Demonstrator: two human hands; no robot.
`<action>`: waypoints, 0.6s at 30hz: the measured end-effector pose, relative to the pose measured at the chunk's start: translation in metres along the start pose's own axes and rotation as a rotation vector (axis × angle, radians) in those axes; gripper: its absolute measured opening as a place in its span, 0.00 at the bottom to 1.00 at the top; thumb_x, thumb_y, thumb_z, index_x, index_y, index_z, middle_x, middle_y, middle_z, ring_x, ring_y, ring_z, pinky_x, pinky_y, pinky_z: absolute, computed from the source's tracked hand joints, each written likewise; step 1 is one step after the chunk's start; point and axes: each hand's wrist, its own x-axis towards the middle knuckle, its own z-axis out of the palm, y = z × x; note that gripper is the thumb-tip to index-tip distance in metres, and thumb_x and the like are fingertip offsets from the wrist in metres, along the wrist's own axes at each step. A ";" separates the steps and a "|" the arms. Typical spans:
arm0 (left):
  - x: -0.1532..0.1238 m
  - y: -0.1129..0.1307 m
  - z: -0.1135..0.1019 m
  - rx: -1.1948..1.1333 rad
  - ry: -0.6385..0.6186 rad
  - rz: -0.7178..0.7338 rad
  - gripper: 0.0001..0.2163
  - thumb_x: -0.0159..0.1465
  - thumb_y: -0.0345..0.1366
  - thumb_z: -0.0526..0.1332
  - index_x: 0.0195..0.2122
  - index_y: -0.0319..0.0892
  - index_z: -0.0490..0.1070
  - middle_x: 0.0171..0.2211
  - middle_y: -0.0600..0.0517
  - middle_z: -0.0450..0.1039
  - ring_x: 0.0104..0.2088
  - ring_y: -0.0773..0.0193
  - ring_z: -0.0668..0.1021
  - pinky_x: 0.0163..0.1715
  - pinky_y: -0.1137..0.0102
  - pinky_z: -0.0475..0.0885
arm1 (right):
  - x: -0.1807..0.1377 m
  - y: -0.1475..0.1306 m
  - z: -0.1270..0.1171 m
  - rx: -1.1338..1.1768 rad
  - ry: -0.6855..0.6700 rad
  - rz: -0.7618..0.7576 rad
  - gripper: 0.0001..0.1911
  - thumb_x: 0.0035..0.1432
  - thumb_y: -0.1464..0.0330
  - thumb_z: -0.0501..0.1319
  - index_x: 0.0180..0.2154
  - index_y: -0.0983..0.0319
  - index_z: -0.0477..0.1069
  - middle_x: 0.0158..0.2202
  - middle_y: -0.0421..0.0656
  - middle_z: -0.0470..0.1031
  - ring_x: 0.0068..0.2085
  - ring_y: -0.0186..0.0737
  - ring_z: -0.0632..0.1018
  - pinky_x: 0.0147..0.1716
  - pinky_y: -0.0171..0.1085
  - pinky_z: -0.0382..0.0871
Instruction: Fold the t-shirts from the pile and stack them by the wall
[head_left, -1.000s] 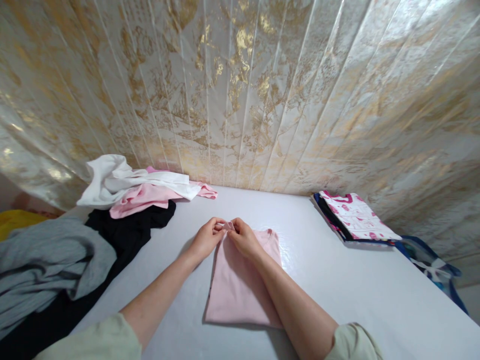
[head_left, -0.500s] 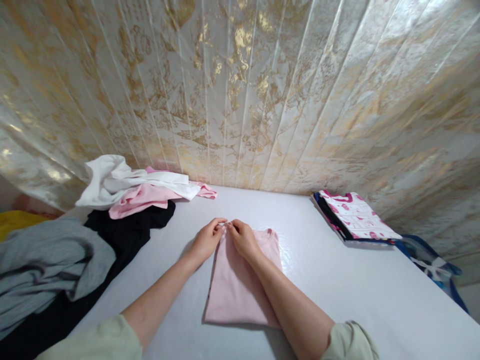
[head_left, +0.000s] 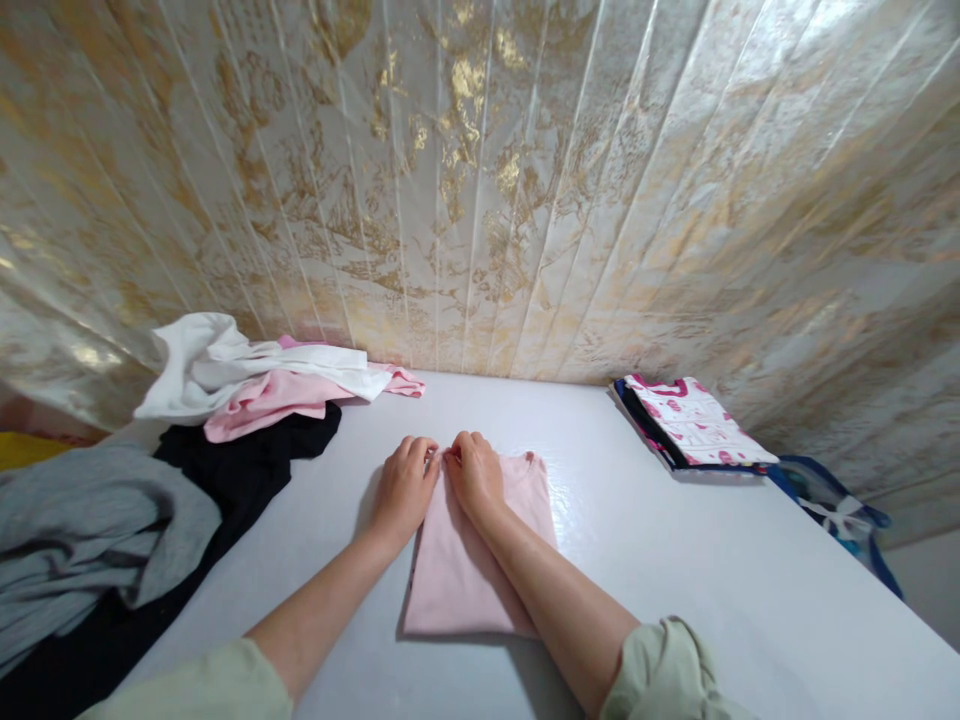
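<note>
A light pink shirt (head_left: 457, 590) lies folded into a rectangle on the white table, its neckline at the far edge. My left hand (head_left: 405, 490) is at the shirt's far left corner, fingers curled and thumb and forefinger pinching the edge. Right beside it, my right hand (head_left: 476, 478) rests over the same edge, fingers bent down and closed on the fabric. The fingertips of both hands are partly hidden. My right forearm crosses above the shirt and covers part of its right side.
On the left lie loose clothes: a grey garment (head_left: 97, 530), a black one (head_left: 247, 470), a pink one (head_left: 270, 395) and a white one (head_left: 202, 365). A folded stack topped by a white and pink printed shirt (head_left: 701, 425) sits at the back right. Beside it is a blue-edged clear bag (head_left: 832, 510).
My left hand has turned more upright, with its fingers bent over the shirt's corner. My right hand stays at the same edge. The whole view has shifted slightly.
</note>
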 end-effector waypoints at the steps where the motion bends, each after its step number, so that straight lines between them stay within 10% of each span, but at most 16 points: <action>1: -0.002 0.002 -0.001 0.063 -0.015 0.044 0.07 0.66 0.35 0.53 0.42 0.46 0.69 0.41 0.48 0.72 0.43 0.57 0.74 0.45 0.64 0.67 | 0.000 0.000 0.000 -0.006 0.001 -0.008 0.04 0.61 0.72 0.56 0.35 0.59 0.69 0.36 0.43 0.72 0.38 0.41 0.71 0.37 0.36 0.60; 10: -0.007 0.001 0.006 0.326 -0.148 0.031 0.19 0.66 0.30 0.51 0.57 0.44 0.67 0.58 0.44 0.68 0.59 0.52 0.68 0.58 0.56 0.61 | 0.001 -0.004 -0.002 -0.103 -0.063 -0.004 0.10 0.65 0.69 0.53 0.39 0.58 0.73 0.39 0.43 0.74 0.40 0.42 0.73 0.39 0.37 0.62; 18: 0.010 -0.007 -0.005 0.162 -0.081 0.020 0.19 0.66 0.39 0.50 0.55 0.38 0.67 0.55 0.41 0.70 0.56 0.51 0.71 0.56 0.57 0.65 | 0.017 0.080 -0.099 0.071 0.051 -0.024 0.16 0.60 0.75 0.54 0.46 0.58 0.75 0.44 0.44 0.76 0.42 0.38 0.76 0.43 0.36 0.66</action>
